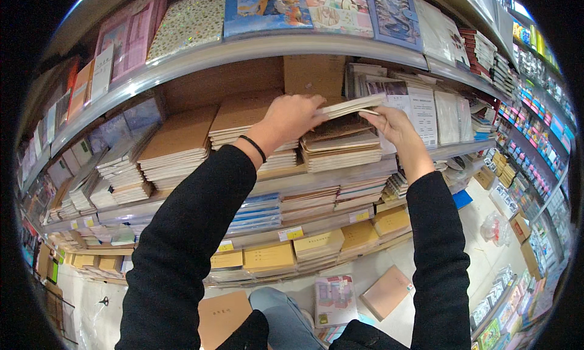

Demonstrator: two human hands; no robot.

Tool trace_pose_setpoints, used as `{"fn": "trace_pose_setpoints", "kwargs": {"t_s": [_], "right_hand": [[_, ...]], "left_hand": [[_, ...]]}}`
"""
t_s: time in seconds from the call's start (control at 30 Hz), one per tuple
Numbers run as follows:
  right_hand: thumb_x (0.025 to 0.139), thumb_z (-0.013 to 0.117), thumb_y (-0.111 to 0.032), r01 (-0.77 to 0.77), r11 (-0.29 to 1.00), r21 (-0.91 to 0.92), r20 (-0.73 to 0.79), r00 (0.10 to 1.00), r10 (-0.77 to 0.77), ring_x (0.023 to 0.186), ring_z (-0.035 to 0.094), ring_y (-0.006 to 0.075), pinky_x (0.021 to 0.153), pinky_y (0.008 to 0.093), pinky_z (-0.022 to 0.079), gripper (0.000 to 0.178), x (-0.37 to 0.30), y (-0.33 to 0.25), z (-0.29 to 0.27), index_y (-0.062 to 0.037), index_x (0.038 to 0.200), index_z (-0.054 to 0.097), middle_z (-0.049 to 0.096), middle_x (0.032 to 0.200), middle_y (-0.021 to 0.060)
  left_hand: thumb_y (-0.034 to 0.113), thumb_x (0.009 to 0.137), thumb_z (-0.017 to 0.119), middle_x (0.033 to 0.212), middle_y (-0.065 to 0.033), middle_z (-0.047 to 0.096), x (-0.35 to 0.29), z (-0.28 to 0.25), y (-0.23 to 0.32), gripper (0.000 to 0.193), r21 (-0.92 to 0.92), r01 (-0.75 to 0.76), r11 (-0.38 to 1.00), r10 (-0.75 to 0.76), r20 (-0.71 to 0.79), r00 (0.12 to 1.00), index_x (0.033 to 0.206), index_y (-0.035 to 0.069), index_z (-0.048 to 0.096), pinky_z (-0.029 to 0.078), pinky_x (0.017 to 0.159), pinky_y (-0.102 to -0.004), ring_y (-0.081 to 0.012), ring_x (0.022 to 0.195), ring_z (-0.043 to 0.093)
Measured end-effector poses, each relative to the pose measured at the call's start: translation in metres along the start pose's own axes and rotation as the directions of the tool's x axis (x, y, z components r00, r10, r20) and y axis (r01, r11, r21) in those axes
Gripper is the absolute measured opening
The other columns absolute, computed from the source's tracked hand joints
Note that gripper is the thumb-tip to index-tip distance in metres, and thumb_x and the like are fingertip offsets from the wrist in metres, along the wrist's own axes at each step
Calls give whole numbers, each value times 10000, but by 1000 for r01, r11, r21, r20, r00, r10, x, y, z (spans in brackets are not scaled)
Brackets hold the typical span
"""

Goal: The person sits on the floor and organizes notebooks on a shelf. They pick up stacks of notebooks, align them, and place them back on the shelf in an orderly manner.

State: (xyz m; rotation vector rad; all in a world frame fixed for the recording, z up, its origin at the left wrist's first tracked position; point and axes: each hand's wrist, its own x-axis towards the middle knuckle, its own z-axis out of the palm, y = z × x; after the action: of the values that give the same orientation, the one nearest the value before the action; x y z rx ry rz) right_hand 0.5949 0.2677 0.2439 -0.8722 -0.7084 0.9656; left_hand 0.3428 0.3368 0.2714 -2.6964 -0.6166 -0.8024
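Note:
Both my hands are raised over the middle shelf, holding a few thin notebooks point(354, 106) with pale page edges. My left hand point(293, 117), with a black band at its wrist, is closed on their left end; its fingertips are partly hidden. At the right end, my right hand point(392, 126) pinches them between thumb and fingers. Right below sits a stack of similar notebooks point(340, 158). Brown-covered notebook stacks point(176, 140) stand to the left of my hands on the same shelf.
Above runs a shelf edge point(274, 45) lined with upright picture-covered albums point(267, 9). Lower shelves hold blue-edged notebooks point(255, 211) and yellow-brown packets point(271, 259). On the floor lie a pink-covered book point(336, 300), a brown notebook point(386, 292) and scissors point(104, 301).

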Motion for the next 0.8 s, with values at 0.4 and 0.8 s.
{"fn": "trace_pose_setpoints", "kwargs": {"t_s": [0.4, 0.8], "right_hand": [[771, 729, -382, 564, 110, -818, 555, 825, -109, 1173, 542, 325, 978, 407, 431, 653, -51, -5, -2, 43, 1234, 550, 572, 1244, 217], [858, 627, -231, 656, -55, -753, 656, 740, -148, 1000, 611, 358, 870, 400, 476, 296, -48, 10, -13, -50, 1089, 664, 648, 1071, 178]], "left_hand": [[386, 945, 477, 1127, -257, 595, 33, -12, -45, 505, -57, 159, 986, -160, -10, 987, 1305, 32, 467, 440, 915, -470, -424, 1043, 560], [438, 953, 451, 1240, -257, 537, 39, -14, -61, 569, -58, 207, 977, -209, -31, 977, 1356, 38, 409, 422, 960, -454, -433, 1126, 518]]}}
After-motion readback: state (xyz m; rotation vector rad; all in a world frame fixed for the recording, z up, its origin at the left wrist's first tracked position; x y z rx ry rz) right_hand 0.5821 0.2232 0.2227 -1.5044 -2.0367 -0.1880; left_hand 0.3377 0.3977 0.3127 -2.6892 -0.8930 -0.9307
